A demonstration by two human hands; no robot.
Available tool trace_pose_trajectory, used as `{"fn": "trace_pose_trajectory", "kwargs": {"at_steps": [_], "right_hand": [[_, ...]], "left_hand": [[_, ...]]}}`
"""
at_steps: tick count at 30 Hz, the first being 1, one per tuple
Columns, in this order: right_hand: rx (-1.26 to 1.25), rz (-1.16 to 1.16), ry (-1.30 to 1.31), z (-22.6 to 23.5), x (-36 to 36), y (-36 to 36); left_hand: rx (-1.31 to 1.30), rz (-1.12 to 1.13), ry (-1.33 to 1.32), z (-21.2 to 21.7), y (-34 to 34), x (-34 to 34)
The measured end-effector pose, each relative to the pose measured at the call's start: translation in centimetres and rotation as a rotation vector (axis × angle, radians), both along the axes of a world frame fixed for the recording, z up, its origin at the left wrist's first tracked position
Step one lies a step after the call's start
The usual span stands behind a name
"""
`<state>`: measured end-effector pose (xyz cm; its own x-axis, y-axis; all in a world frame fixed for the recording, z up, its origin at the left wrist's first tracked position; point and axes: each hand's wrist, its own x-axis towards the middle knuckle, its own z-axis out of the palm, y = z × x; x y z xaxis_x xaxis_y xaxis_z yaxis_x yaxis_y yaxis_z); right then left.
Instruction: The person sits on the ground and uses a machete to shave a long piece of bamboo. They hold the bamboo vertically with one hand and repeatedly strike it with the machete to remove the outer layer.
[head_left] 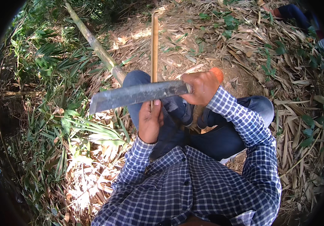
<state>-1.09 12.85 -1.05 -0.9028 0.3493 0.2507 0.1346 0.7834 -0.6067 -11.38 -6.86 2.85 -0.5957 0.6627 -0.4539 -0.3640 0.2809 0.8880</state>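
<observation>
- The right hand [202, 87] is wrapped tight around the handle of a broad machete [139, 94]; only the orange butt of the handle shows past the knuckles, the rest is hidden inside the fist.
- The machete's dull grey blade runs left from that fist, nearly level, its squared tip ending at the left over the grass.
- The left hand [149, 121] sits just below the blade, its grip closed on the near end of a split bamboo strip [154, 47]; the fingers curl away from the camera, so where exactly they clamp it is hard to make out.
- The bamboo strip stands pale and straight, running from the left hand away to the far ground. The blade crosses in front of it, hiding the stretch behind the steel; whether the edge touches the strip cannot be told.
- A thicker green bamboo pole [96, 45] lies on the ground, slanting from far left toward the person's left knee, where its near end is hidden.
- The person squats in blue jeans [226, 137] and a blue checked shirt [192, 184]; the shoes [186, 113] are partly covered by the arms.
- Dry bamboo leaves [297, 124] litter the right and far ground; green grass [52, 98] fills the left.
- At the far right rim, a bit of another person's clothing [294, 13] is cut off by the dark edge.
</observation>
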Motion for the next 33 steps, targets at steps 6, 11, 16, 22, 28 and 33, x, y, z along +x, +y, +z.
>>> {"fn": "trace_pose_trajectory", "kwargs": {"at_steps": [6,11,16,22,28,33], "right_hand": [[0.056,-0.057,-0.005,-1.9,-1.2,1.7],[0.007,0.004,-0.015,-1.1,-0.1,1.4],[0.069,-0.031,-0.053,-1.8,-0.3,2.9],[0.015,-0.009,-0.075,-1.6,0.1,2.7],[-0.004,-0.280,-0.128,-2.0,0.4,6.5],[-0.009,-0.137,-0.069,-1.1,0.7,5.8]], "left_hand": [[0.028,-0.035,0.112,0.5,0.0,1.8],[-0.013,-0.071,0.197,-0.6,-0.6,1.8],[-0.004,-0.091,0.216,0.3,-0.2,2.5],[0.016,-0.097,0.112,0.1,-0.7,2.8],[-0.029,-0.204,0.234,0.2,-2.7,4.4],[-0.057,-0.197,0.338,0.0,-2.9,4.2]]}}
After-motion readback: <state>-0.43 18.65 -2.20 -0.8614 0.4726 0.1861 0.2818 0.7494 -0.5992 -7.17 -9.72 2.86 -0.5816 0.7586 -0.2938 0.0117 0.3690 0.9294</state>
